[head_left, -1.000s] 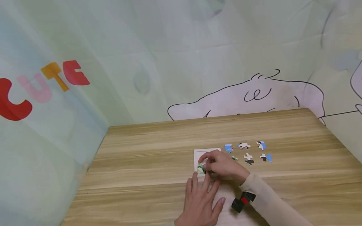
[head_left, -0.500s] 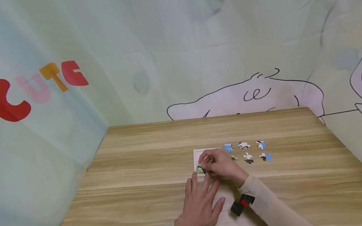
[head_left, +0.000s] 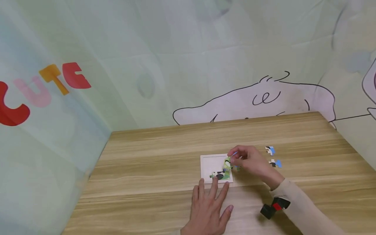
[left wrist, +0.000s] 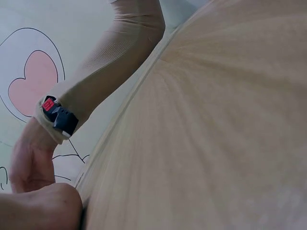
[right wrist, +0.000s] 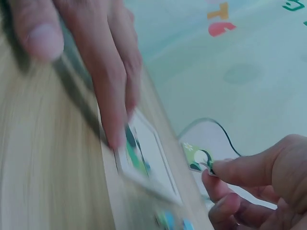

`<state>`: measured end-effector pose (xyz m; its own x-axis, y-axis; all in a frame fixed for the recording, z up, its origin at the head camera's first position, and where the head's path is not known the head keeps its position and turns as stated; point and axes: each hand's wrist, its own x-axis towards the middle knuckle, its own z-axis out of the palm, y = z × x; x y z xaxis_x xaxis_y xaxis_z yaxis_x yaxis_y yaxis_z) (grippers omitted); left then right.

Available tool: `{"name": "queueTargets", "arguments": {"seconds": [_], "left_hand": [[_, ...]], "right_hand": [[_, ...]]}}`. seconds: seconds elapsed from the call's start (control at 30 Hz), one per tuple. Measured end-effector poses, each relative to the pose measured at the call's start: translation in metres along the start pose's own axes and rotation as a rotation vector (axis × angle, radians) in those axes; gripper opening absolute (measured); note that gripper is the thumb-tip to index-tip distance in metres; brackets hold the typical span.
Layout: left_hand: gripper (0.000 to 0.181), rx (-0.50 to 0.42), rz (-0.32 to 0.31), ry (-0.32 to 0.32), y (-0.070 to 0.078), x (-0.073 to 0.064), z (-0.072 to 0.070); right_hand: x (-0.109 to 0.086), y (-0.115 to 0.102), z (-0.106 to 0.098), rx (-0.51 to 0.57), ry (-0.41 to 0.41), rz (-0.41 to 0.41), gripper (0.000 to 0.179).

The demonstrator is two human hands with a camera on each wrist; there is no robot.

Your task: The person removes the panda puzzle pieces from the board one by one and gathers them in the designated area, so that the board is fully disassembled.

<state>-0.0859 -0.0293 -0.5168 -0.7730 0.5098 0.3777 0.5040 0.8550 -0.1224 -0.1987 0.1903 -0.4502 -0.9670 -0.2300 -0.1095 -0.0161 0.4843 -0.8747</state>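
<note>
My right hand (head_left: 254, 164) pinches a green jigsaw piece (head_left: 227, 163) with a white and black print between thumb and fingers. In the right wrist view this puzzle piece (right wrist: 196, 155) is held up off the table. Below it lies a white puzzle tray (head_left: 201, 168), with joined cow-patterned and green pieces (head_left: 219, 175) along its near right side. My left hand (head_left: 207, 205) lies flat with fingers spread, fingertips at the tray's near edge. The left wrist view shows only part of a hand, the right sleeve and bare wood.
Two loose blue, white and black pieces (head_left: 270, 150) lie right of my right hand. Another small piece (head_left: 237, 168) peeks out under that hand, which hides other loose pieces. A printed cloth wall (head_left: 141, 98) borders the wooden table (head_left: 147, 163) at the back and left.
My right hand has lifted the green piece from the tray's near left corner and moved right with it. The left hand stays in place.
</note>
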Motion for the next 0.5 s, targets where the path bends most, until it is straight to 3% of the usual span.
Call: {"name": "queueTargets", "arguments": {"seconds": [0.27,0.37,0.5], "left_hand": [[0.061,-0.059,-0.022,-0.105,0.002,0.003,-0.005],[0.061,-0.056,-0.023,-0.118,0.002,0.002,-0.007],[0.062,-0.042,-0.024,-0.109,0.001,0.002,-0.005]], "right_hand": [[-0.019,0.021,-0.042,-0.107,-0.156,0.004,0.015],[-0.023,0.027,-0.045,-0.113,-0.207,-0.009,0.019],[-0.025,0.033,-0.041,-0.153,-0.197,-0.105,0.019]]}}
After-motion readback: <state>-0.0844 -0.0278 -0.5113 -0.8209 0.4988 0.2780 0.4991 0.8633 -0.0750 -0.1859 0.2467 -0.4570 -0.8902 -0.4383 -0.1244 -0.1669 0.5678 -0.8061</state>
